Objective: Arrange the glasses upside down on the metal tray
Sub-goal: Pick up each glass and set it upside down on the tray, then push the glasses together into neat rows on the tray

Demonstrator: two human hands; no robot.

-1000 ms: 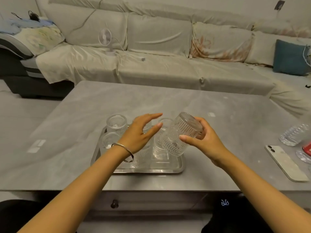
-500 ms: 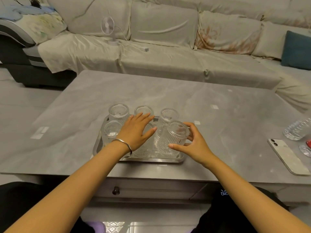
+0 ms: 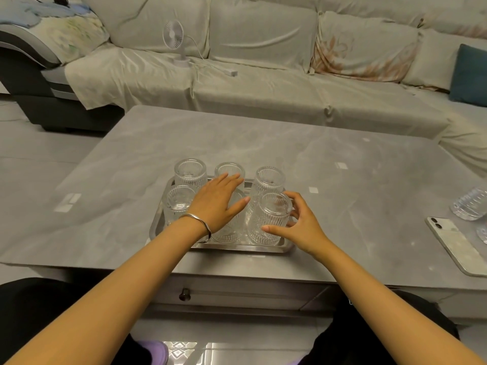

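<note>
A ribbed glass [image 3: 269, 219] is seen standing upside down at the lower right corner of the metal tray [image 3: 157, 223], which lies just below the centre of the frame on the grey table [image 3: 263, 143]. The glass is loosely framed by the right hand [image 3: 299, 227]: the thumb is laid against its near side and the fingers are curled behind it, spread apart rather than clamped, so the step in hand is judged to be the release of this glass after placing. The left hand [image 3: 217, 204] is held flat, fingers together, over the middle front glass [image 3: 229, 230], apparently steadying it; actual contact cannot be confirmed. Four more inverted glasses are counted on the tray, three in the back row and one at the front left [image 3: 177, 204]. With six positions filled, the arrangement is judged nearly or fully complete; the next move calls for a gentle withdrawal so that neighbouring glasses are not knocked. At the right edge of the frame further glassware [image 3: 470, 205] is cut off beside a phone [image 3: 456, 245], and its kind cannot be made out.
</note>
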